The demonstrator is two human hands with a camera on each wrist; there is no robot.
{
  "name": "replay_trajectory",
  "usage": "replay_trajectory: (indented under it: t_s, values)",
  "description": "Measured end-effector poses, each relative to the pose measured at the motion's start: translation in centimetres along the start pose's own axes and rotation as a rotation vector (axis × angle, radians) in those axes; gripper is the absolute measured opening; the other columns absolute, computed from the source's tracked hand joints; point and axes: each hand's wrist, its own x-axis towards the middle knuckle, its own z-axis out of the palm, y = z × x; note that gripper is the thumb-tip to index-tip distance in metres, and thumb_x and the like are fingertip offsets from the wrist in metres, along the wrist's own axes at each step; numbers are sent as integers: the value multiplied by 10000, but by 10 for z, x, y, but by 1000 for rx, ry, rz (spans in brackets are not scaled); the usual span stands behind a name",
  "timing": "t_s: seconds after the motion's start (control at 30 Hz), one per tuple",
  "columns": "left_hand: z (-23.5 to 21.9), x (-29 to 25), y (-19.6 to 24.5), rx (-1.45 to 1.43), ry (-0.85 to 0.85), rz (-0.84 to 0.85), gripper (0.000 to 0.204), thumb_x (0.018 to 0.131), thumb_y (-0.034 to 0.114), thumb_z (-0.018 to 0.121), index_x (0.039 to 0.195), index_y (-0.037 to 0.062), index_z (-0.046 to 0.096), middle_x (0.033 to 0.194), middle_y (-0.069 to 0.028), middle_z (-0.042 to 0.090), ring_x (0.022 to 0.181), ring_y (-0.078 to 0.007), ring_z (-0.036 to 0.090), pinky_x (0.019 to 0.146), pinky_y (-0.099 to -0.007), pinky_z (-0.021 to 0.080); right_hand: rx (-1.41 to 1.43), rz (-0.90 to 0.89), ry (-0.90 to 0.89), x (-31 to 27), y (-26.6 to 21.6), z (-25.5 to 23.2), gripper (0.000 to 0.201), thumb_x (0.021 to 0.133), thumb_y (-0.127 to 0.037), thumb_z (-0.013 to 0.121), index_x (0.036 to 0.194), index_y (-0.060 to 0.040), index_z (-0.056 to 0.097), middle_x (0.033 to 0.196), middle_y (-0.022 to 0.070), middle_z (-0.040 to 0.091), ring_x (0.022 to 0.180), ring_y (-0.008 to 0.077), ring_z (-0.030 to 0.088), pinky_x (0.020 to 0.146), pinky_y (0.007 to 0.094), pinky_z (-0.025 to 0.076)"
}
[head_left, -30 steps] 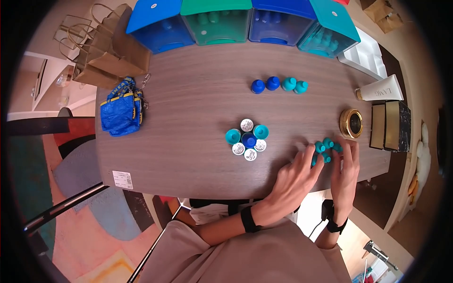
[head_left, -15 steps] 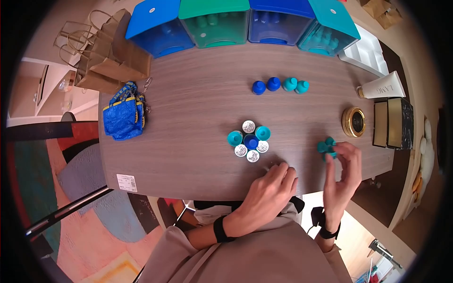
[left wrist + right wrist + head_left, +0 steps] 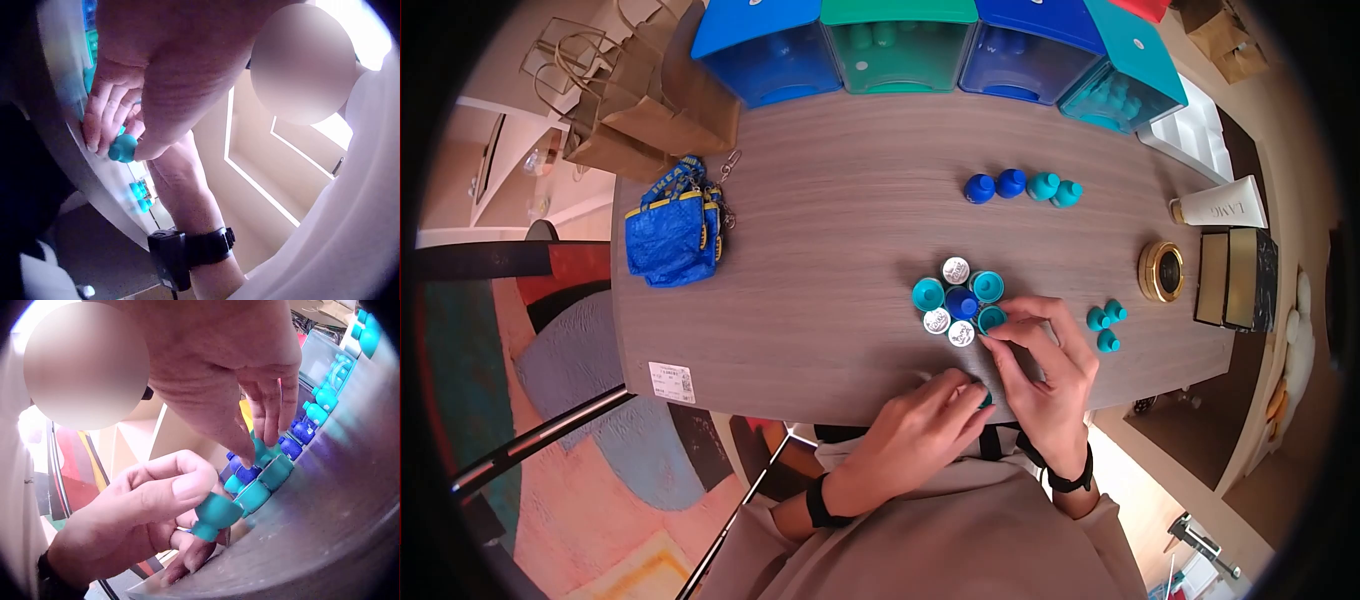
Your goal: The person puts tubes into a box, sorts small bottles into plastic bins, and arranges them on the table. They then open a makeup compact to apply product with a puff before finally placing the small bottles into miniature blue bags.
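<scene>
On the table a blue bottle-shaped piece [image 3: 962, 304] stands amid a ring of small pieces, some with white printed tops [image 3: 955, 270], others hollow teal cups [image 3: 928, 294]. My right hand [image 3: 1048, 385] pinches a teal cup [image 3: 992, 319] between thumb and fingertips at the ring's lower right. Close to the table's front edge, my left hand [image 3: 910, 430] holds a teal bottle-shaped piece [image 3: 217, 515] between thumb and fingers; its narrow neck points down in the right wrist view. To the right stand 3 loose teal bottle-shaped pieces [image 3: 1098, 319].
Two blue and two teal bottle-shaped pieces [image 3: 1011, 183] stand in a row farther back. Coloured bins [image 3: 897, 84] line the back edge. At right are a gold-rimmed jar [image 3: 1162, 271], a white tube [image 3: 1225, 203] and a box [image 3: 1238, 278]; at left, blue bags [image 3: 670, 240] and paper bags [image 3: 670, 120].
Both hands have moved left from the loose teal group, which now has fewer pieces. A teal cup shows at the ring's lower right where a white top showed before.
</scene>
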Motion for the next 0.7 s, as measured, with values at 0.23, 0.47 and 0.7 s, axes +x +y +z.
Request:
replay_trajectory:
  t_s: [0.23, 0.47, 0.7]
  values:
    - [-36, -4, -17, -64, 249, -66, 290, 822, 23, 945, 1045, 12, 759, 1047, -140, 774, 848, -267, 781, 708, -354, 622, -88, -36, 40, 6, -5, 3, 240, 785, 73, 892, 975, 14, 759, 1122, 121, 738, 879, 269, 745, 733, 379, 574]
    - [-42, 16, -23, 78, 316, -17, 278, 823, 11, 935, 1043, -2, 766, 1035, -138, 771, 798, -262, 757, 655, -341, 576, -87, -32, 40, 6, -6, 4, 236, 797, 68, 900, 976, 16, 756, 1110, 132, 737, 841, 264, 754, 691, 363, 588]
    - [-34, 23, -28, 176, 284, 3, 260, 827, 48, 937, 1018, -8, 769, 974, -112, 733, 705, -222, 701, 595, -338, 533, -96, -40, 49, 3, -4, 4, 225, 800, 63, 896, 970, 16, 756, 1108, 124, 730, 832, 266, 748, 687, 367, 587]
